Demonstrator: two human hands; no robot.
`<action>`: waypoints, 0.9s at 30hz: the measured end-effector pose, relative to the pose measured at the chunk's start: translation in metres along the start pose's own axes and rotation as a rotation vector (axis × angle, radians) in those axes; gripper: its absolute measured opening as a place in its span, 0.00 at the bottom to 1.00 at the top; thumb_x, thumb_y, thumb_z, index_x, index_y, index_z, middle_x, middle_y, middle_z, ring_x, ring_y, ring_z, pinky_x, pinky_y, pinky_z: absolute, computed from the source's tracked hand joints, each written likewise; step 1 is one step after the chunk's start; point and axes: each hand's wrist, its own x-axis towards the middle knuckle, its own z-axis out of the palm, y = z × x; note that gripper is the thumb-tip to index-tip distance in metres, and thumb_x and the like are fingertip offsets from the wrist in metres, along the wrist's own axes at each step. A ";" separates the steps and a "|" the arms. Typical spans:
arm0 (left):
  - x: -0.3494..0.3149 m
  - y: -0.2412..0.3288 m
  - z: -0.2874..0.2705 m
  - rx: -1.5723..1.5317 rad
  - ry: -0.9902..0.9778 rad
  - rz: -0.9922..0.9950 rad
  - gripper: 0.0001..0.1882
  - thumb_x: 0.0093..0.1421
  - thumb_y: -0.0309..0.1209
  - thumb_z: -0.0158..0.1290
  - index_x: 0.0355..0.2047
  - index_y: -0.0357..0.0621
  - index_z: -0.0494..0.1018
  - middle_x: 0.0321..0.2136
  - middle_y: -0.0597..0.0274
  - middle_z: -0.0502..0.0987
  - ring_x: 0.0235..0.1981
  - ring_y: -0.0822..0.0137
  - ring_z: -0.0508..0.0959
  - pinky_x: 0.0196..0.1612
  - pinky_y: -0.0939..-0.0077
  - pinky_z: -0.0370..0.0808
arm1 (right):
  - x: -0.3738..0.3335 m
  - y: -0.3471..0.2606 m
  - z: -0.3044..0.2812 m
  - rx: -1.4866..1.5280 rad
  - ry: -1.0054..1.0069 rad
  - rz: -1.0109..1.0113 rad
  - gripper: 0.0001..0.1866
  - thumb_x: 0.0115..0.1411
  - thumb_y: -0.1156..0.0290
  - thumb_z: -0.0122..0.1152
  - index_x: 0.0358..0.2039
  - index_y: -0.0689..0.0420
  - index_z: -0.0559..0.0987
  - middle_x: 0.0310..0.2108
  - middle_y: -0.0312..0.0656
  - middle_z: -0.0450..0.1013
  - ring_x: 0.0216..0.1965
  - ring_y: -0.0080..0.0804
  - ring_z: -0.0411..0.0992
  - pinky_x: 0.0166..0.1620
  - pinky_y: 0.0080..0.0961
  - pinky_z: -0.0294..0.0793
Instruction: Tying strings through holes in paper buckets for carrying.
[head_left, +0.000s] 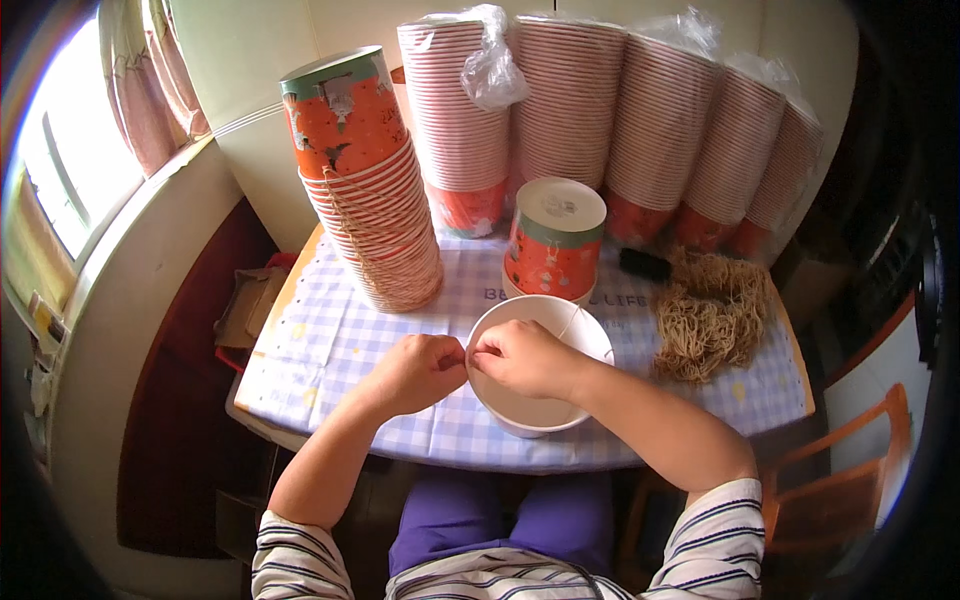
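A white-lined paper bucket stands upright at the table's near edge, its mouth facing up. My left hand is closed in a pinch just outside its left rim. Reaching over the mouth, my right hand has its fingers bent together at the inner left wall. What either pinch holds is too small or hidden to make out. A thin cord shows at the bucket's far right rim, partly behind my right hand.
Behind the bucket stands an upside-down orange-and-green bucket. A tall nested bucket stack with cord handles rises at left. Several plastic-wrapped stacks line the back. At right lie a tan cord bundle and a black object.
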 end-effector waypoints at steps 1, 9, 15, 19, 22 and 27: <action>-0.002 -0.002 0.000 -0.057 -0.036 -0.015 0.10 0.53 0.31 0.55 0.29 0.36 0.76 0.20 0.55 0.77 0.24 0.71 0.76 0.30 0.72 0.73 | -0.004 -0.004 -0.002 -0.005 -0.005 -0.006 0.12 0.55 0.66 0.58 0.36 0.60 0.80 0.34 0.49 0.77 0.36 0.40 0.76 0.42 0.31 0.73; -0.032 -0.037 0.019 -0.698 -0.323 -0.013 0.07 0.55 0.25 0.52 0.31 0.35 0.75 0.26 0.65 0.77 0.31 0.76 0.74 0.36 0.82 0.71 | -0.056 -0.017 -0.006 -0.342 -0.138 -0.134 0.24 0.48 0.52 0.63 0.36 0.60 0.79 0.32 0.49 0.75 0.36 0.43 0.75 0.42 0.35 0.73; -0.063 -0.038 0.045 -0.963 -0.328 0.164 0.03 0.57 0.23 0.51 0.29 0.35 0.72 0.32 0.63 0.74 0.36 0.75 0.71 0.41 0.79 0.68 | -0.070 -0.004 -0.026 -0.241 -0.166 -0.165 0.13 0.47 0.66 0.64 0.33 0.58 0.79 0.25 0.42 0.72 0.29 0.37 0.72 0.35 0.30 0.71; -0.072 -0.022 0.062 -1.017 -0.146 0.372 0.02 0.56 0.22 0.51 0.28 0.39 0.73 0.34 0.60 0.73 0.39 0.70 0.71 0.42 0.75 0.68 | -0.075 -0.001 -0.036 -0.330 -0.091 -0.182 0.13 0.46 0.67 0.68 0.31 0.59 0.79 0.25 0.40 0.72 0.26 0.31 0.71 0.31 0.25 0.70; -0.076 -0.009 0.067 -1.003 0.003 0.350 0.02 0.56 0.21 0.50 0.28 0.39 0.73 0.40 0.55 0.73 0.43 0.67 0.71 0.44 0.73 0.68 | -0.080 -0.004 -0.042 -0.293 -0.080 -0.153 0.12 0.47 0.69 0.66 0.32 0.60 0.79 0.26 0.41 0.73 0.28 0.31 0.72 0.33 0.25 0.71; -0.064 -0.002 0.066 -1.161 0.102 0.405 0.04 0.58 0.23 0.50 0.28 0.36 0.73 0.48 0.48 0.72 0.46 0.65 0.72 0.49 0.72 0.66 | -0.081 -0.011 -0.040 -0.197 0.134 -0.293 0.08 0.52 0.76 0.59 0.34 0.61 0.78 0.29 0.45 0.74 0.30 0.33 0.74 0.36 0.27 0.73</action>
